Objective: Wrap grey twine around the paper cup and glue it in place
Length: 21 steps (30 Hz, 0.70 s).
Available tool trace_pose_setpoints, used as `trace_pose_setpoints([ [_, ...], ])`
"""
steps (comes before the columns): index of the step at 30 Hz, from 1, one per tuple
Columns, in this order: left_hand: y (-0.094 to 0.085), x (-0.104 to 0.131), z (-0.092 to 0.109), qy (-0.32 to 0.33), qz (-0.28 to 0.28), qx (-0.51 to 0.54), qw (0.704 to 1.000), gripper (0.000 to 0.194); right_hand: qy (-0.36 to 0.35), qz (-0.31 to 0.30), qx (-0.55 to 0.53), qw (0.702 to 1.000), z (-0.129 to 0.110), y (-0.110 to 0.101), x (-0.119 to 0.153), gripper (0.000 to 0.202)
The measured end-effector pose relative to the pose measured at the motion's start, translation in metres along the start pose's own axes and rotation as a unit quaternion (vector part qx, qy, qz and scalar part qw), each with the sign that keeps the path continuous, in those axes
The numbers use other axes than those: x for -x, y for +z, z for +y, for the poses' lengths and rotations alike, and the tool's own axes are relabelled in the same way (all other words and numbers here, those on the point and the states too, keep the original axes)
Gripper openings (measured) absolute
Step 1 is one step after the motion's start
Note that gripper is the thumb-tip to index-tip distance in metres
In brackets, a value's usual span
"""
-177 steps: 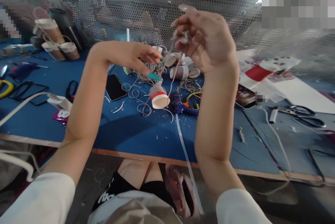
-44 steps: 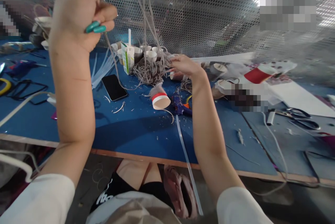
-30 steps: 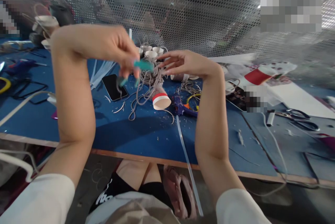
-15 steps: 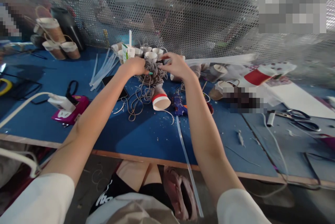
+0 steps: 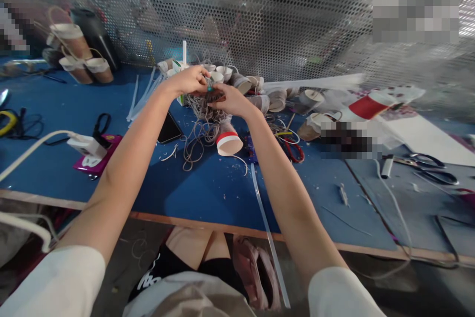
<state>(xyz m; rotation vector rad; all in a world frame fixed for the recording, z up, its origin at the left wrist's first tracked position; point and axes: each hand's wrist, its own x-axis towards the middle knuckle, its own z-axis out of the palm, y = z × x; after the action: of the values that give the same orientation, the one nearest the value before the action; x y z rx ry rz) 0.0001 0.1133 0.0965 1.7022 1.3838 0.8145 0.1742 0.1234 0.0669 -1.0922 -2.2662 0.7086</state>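
Observation:
A tangled heap of grey-brown cord [image 5: 202,109] lies at the back middle of the blue table. My left hand [image 5: 191,79] is over its top, fingers closed on strands of it. Close beside it on the right, my right hand [image 5: 230,99] has its thumb and fingers curled round part of the same cord. Just in front of the heap, a cup with a red and white rim [image 5: 229,143] lies on its side, its mouth facing me. Several white-rimmed cups [image 5: 224,73] stand behind my hands.
A black phone [image 5: 169,128] and a purple power strip [image 5: 98,154] lie to the left. Under my right forearm is a blue glue gun [image 5: 250,148] with a clear stick. Scissors [image 5: 426,161] lie at the right. A perforated metal screen [image 5: 297,25] stands behind.
Both hands have come closer together; my left hand has moved up and my right hand has shifted left and down. The upper cord has been lifted a little.

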Motion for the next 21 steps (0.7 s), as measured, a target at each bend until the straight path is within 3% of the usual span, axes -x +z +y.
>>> trace_pose_setpoints([
  [7,0.007,0.003,0.002,0.040,0.050,0.130,0.989,0.035,0.055,0.083,-0.020,0.995,-0.004,0.007,-0.002,0.018],
  [14,0.008,0.004,0.009,0.085,0.057,0.183,0.978,0.039,0.035,0.101,-0.031,0.994,-0.001,0.001,-0.002,0.024],
  [18,0.028,-0.001,0.010,0.070,0.073,0.142,0.985,0.039,0.062,0.098,0.069,0.991,0.005,-0.002,-0.001,0.024],
  [21,0.040,-0.002,0.010,0.010,0.030,0.053,0.998,0.041,0.112,0.083,0.156,0.978,0.008,-0.005,0.000,0.026],
])
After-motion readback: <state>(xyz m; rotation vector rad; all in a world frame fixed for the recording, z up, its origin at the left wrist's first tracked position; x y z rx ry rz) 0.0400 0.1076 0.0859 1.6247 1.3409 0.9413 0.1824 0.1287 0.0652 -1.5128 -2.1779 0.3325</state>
